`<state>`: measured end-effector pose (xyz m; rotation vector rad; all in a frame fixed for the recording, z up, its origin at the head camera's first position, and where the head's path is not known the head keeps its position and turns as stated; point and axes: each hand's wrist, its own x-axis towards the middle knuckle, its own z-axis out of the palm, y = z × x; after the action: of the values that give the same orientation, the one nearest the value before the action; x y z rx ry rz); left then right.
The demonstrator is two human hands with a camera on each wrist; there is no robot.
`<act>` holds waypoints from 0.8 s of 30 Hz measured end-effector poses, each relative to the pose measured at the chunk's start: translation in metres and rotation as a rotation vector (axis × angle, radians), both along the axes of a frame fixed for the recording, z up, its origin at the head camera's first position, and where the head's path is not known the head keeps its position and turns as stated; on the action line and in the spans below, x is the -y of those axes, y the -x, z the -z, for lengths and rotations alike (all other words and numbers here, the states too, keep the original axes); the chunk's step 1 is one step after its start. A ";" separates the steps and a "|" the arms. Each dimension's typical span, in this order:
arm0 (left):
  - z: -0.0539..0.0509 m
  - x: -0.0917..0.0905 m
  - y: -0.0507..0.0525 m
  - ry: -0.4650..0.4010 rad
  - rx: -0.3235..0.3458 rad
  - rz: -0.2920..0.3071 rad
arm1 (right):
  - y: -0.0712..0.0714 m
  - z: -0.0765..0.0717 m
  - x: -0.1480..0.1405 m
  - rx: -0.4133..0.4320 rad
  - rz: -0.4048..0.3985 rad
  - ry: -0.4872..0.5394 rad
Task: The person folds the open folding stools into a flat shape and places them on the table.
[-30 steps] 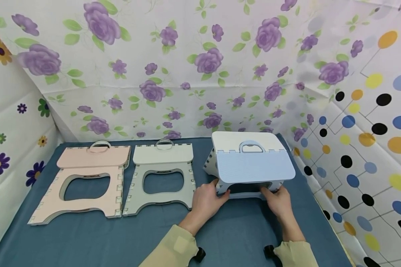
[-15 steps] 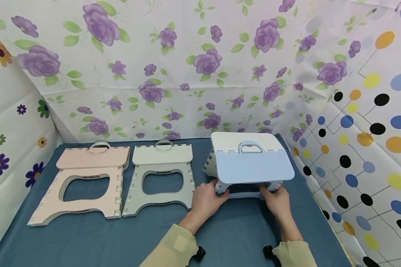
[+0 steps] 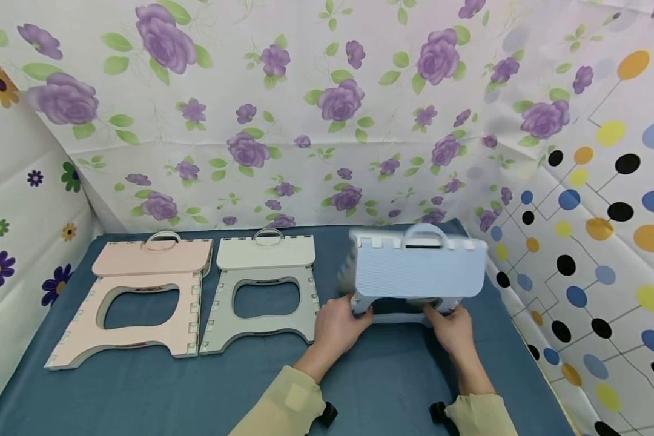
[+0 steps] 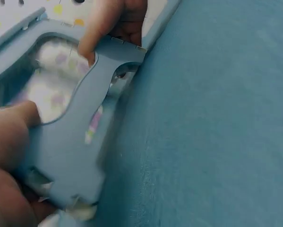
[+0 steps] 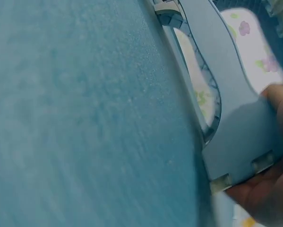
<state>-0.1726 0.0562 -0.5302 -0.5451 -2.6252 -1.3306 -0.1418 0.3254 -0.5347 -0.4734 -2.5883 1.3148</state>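
Observation:
A blue-and-white folding step stool (image 3: 419, 271) stands at the right of the table, partly folded, its top bent upward along the middle and its handle raised. My left hand (image 3: 338, 327) grips the near leg panel at its left side, thumb through the panel's opening. On the right side of that same panel, my right hand (image 3: 451, 330) holds on likewise. The left wrist view shows both hands on the blue leg panel (image 4: 70, 146). In the right wrist view, thumb and fingers clasp the panel's end (image 5: 245, 137). The far legs are blurred and mostly hidden.
A folded pink step stool (image 3: 142, 303) lies flat at the left. Beside it lies a folded grey-green one (image 3: 264, 297), close to my left hand. Flower-print cloth (image 3: 305, 121) hangs behind, and dotted cloth (image 3: 599, 242) at the right. Blue cloth (image 3: 251, 387) covers the table.
The stool's top has bent up at its middle, the handle has risen and the white rear half has tipped mostly out of sight. Both hands keep their places on the near panel.

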 end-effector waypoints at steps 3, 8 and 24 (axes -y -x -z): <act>0.003 0.004 0.001 -0.062 0.052 0.017 | -0.005 0.001 0.003 0.020 -0.051 0.028; -0.002 0.008 0.000 -0.071 0.076 0.031 | -0.005 -0.003 0.002 0.037 -0.109 0.046; -0.001 0.003 -0.002 -0.057 0.149 0.034 | -0.006 -0.008 -0.005 0.106 -0.145 0.097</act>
<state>-0.1703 0.0532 -0.5292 -0.5036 -2.6958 -1.5062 -0.1359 0.3300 -0.5270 -0.3869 -2.6989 1.5071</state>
